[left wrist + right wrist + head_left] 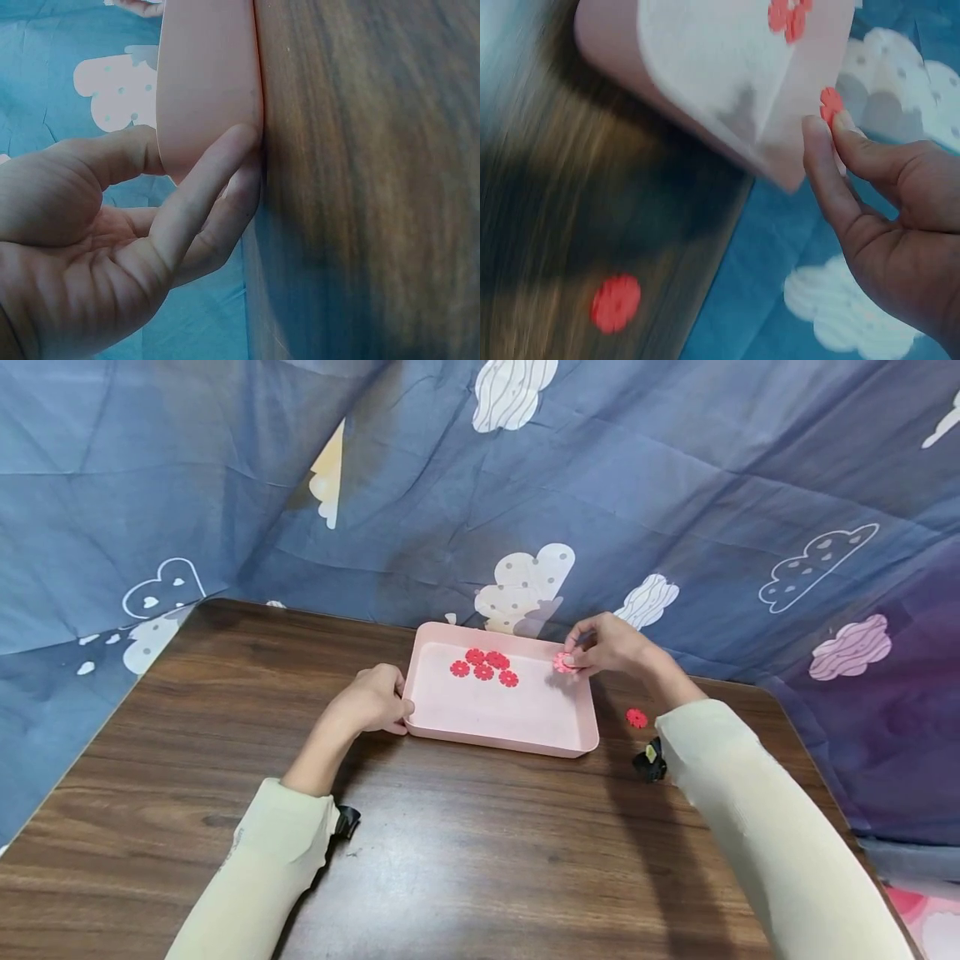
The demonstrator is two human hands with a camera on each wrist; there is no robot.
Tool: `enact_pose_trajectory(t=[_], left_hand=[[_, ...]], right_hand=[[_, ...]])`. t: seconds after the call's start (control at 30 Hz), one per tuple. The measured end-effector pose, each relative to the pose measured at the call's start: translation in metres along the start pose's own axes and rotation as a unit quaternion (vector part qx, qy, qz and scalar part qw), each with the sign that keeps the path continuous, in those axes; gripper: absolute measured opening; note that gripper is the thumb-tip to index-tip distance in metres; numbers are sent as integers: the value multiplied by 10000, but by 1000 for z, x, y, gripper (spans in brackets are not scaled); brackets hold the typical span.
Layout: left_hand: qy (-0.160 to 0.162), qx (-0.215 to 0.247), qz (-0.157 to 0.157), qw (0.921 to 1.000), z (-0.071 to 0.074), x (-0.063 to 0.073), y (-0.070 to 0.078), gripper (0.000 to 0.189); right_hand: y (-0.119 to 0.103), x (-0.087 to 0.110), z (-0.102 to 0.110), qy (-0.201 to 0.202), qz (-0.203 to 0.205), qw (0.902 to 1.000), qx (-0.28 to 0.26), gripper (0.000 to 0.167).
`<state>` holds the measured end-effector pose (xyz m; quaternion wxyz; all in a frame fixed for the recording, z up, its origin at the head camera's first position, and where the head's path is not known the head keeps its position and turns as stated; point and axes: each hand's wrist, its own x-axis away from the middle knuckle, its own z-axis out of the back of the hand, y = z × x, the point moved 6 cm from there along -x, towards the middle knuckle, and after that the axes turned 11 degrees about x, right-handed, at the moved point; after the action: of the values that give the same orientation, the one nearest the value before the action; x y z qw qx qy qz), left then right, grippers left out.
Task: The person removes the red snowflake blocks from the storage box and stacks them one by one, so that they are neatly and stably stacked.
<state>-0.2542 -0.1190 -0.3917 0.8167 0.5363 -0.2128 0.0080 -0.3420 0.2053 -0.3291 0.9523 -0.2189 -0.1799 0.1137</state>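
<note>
While five red discs (pixel 483 666) lie in tray (pixel 517 737), right hand (pixel 609 645) pinching sixth (pixel 564 662), left hand (pixel 372 700) gripping rim.

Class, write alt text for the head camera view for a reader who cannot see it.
The right hand pinches a red flower-shaped plastic disc over a shallow pink plastic tray while the left hand grips the tray's left edge. Five similar discs lie inside; another disc lies on the brown wooden table.

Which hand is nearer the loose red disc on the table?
Right. The right hand is over the tray's far right corner, just beyond the red disc; the left hand holds the tray's opposite left edge.
</note>
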Motion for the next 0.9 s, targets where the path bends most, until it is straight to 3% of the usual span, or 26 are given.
enact_pose_trajectory(t=[0.1, 0.4, 0.63, 0.77, 0.9], left_hand=[[-24, -22, -10, 10000, -1, 0, 1, 9], [-86, -145, -100, 9998, -1, 2, 3, 9], [-58, -165, -119, 9998, 1, 4, 2, 9], [-70, -90, -93, 9999, -1, 3, 1, 9], [-77, -103, -99, 9999, -2, 3, 3, 9]], right_hand=[[18, 10, 6, -258, -124, 9986, -436, 19], [74, 42, 17, -484, -636, 9949, -613, 18], [107, 58, 11, -577, -977, 9902, -815, 15], [118, 62, 2, -715, -1120, 9857, -1039, 10], [125, 65, -5, -771, -1247, 9825, -1144, 16]])
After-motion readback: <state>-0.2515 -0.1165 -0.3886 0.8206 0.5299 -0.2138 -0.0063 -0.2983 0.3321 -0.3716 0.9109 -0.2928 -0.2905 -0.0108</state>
